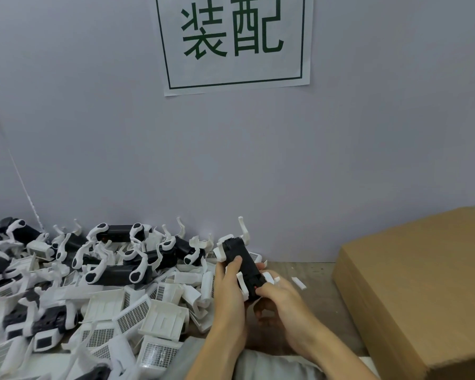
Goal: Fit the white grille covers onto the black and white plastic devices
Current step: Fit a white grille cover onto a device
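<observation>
Both hands grip 1 black and white device (240,266) above the table (317,281): left hand (229,286) curled round its left side, right hand (279,298) pinching its near end. White grille covers (133,315) and more devices piled left; cardboard box (420,286) right.

A pile of devices (115,259) lay far left against the wall (340,160), grille covers (137,319) nearer; a cardboard box (422,283) sat right, a sign (233,42) above.
</observation>
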